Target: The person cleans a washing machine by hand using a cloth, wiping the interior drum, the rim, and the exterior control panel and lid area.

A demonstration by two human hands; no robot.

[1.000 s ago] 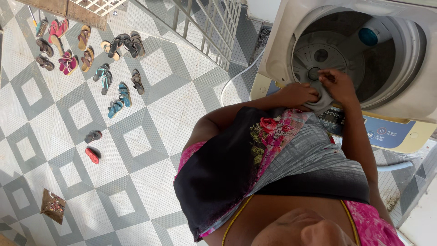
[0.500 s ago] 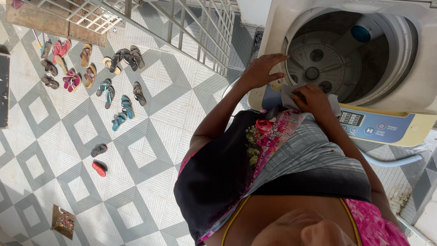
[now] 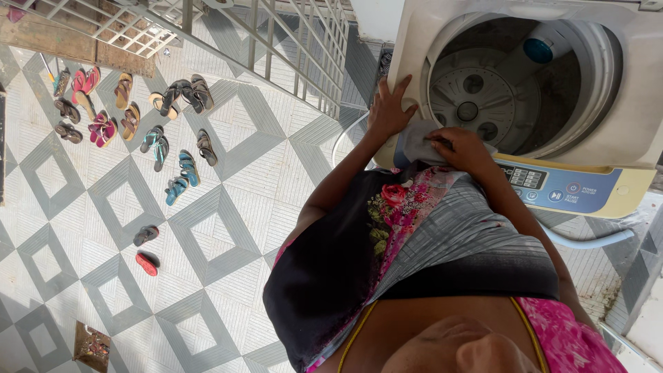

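A grey cloth [image 3: 416, 141] is clenched in the right hand [image 3: 464, 148] and pressed onto the near rim of an open top-loading washing machine [image 3: 642, 103], at its near left corner. The left hand [image 3: 390, 110] is laid flat and empty on the machine's left edge, fingers spread, just beside the cloth.

Past the hands, the empty drum [image 3: 476, 103] is seen. To the right of the cloth, a blue control panel [image 3: 552, 186] runs along the near edge. Further left, a grey and white tiled floor [image 3: 207, 207] is seen, with pairs of sandals [image 3: 124, 110] scattered at the far left beside a metal railing [image 3: 304, 41].

Likely risks: the panel's buttons could be pressed by accident if the cloth is swept right. If the cloth is wet, moisture could be pushed into the panel. The cloth could also be dropped into the drum if the grip is loosened over the opening.

Compared with half a second ago, the cloth has been moved left along the rim, away from the panel. The left hand has been drawn back from the drum's edge towards the corner.
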